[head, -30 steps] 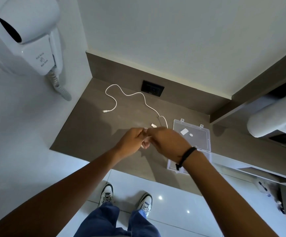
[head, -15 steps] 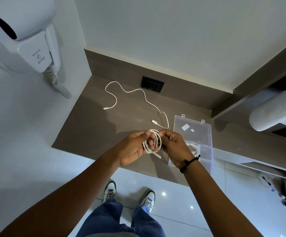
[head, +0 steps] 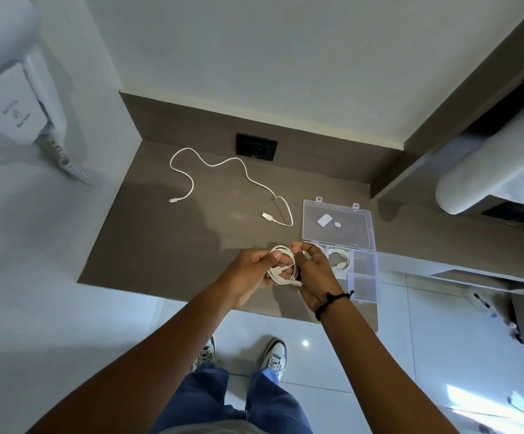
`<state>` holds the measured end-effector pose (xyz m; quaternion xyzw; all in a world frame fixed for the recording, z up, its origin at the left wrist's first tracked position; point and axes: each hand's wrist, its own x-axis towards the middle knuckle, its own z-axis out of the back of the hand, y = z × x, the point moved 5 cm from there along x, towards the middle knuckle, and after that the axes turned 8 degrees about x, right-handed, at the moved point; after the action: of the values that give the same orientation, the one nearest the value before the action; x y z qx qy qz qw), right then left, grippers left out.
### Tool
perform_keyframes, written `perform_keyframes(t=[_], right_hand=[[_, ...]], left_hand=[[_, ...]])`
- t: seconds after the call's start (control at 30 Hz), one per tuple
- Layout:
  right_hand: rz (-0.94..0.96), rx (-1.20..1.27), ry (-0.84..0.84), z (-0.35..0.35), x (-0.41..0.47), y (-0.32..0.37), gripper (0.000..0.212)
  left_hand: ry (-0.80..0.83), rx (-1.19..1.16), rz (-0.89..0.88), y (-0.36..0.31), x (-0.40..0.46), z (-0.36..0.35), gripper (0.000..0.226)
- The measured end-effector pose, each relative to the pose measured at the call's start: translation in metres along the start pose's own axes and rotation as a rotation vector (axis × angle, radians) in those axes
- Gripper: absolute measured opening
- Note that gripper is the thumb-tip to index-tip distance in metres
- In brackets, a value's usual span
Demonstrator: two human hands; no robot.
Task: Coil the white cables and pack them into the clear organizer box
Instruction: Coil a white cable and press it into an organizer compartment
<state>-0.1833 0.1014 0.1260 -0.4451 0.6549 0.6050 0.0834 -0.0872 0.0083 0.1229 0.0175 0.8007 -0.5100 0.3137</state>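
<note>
One coil (head: 339, 261) sits in the box (head: 364, 277); both hands (head: 285, 270) grip a second coil (head: 281, 272); a third cable (head: 223, 170) lies loose on the bench (head: 148, 233).

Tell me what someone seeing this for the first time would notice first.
Two hands meet in the middle, the left hand and right hand holding a coiled white cable between them above the brown counter. Just right sits an open clear box with another coil inside, and behind the hands a loose cable snakes across the counter.
</note>
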Motion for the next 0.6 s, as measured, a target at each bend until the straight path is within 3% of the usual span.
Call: perform_keyframes(t=[0.13, 0.23, 0.3, 0.37, 0.5, 0.6], right_hand=[[-0.066, 0.118, -0.046, 0.026, -0.001, -0.008, 0.015], [0.017, -0.021, -0.124, 0.046, -0.002, -0.006, 0.012], [0.087, -0.104, -0.131, 0.054, -0.005, -0.005, 0.024], [0.096, -0.034, -0.046, 0.067, -0.009, -0.007, 0.042], [0.106, 0.096, 0.214, 0.096, -0.017, -0.01, 0.049], [0.182, 0.012, 0.123, 0.118, -0.013, -0.008, 0.046]], left_hand=[[0.104, -0.056, 0.125, 0.01, 0.006, -0.017, 0.029], [0.138, -0.068, 0.191, 0.023, 0.013, -0.029, 0.026], [0.118, -0.081, 0.201, 0.031, 0.018, -0.035, 0.025], [0.076, -0.109, 0.202, 0.037, 0.027, -0.044, 0.024], [0.023, -0.14, 0.208, 0.048, 0.049, -0.057, 0.023], [0.064, -0.116, 0.228, 0.059, 0.06, -0.068, 0.022]])
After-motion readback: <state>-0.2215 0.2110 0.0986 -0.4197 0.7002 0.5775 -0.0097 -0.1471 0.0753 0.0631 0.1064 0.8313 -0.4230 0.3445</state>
